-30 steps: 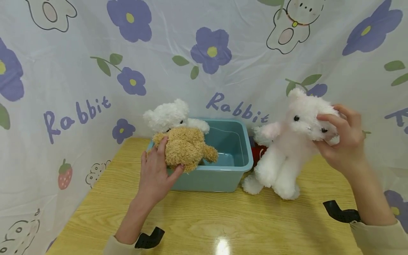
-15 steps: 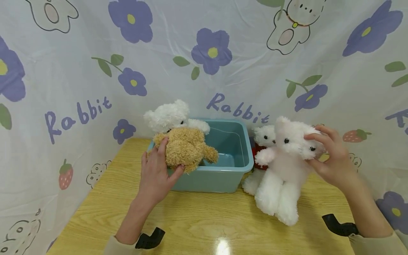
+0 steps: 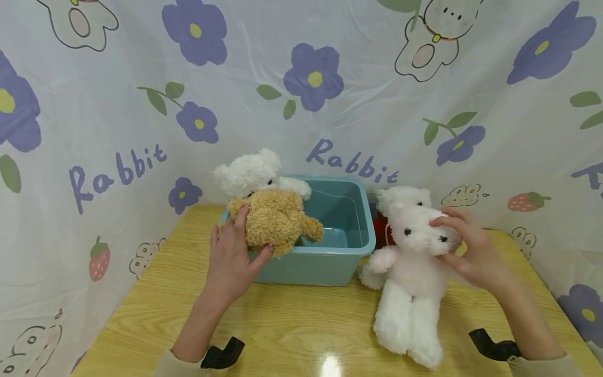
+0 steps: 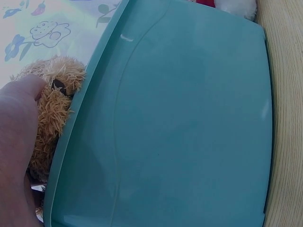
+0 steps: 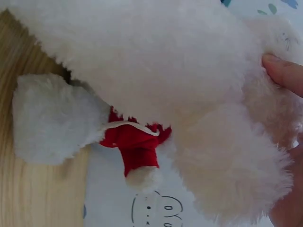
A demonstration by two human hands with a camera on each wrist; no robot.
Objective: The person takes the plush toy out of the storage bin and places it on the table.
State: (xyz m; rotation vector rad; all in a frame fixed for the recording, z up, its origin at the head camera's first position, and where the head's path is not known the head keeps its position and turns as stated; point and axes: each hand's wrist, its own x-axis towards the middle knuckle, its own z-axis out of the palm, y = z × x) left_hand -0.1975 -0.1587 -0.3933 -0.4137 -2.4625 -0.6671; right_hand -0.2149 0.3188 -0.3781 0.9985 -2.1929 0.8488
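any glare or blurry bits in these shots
Head view: a white glare spot on the table, at the picture's bottom edge; left wrist view: small pale highlights on the teal bin, and a cool, bluish cast; right wrist view: the white plush toy looks soft and washed out, its fur detail partly lost.

You have one left hand (image 3: 232, 262), gripping, thumb (image 3: 261, 257) parted from fingers (image 3: 240, 225), and one right hand (image 3: 478, 257), pinching between bent fingers and thumb.
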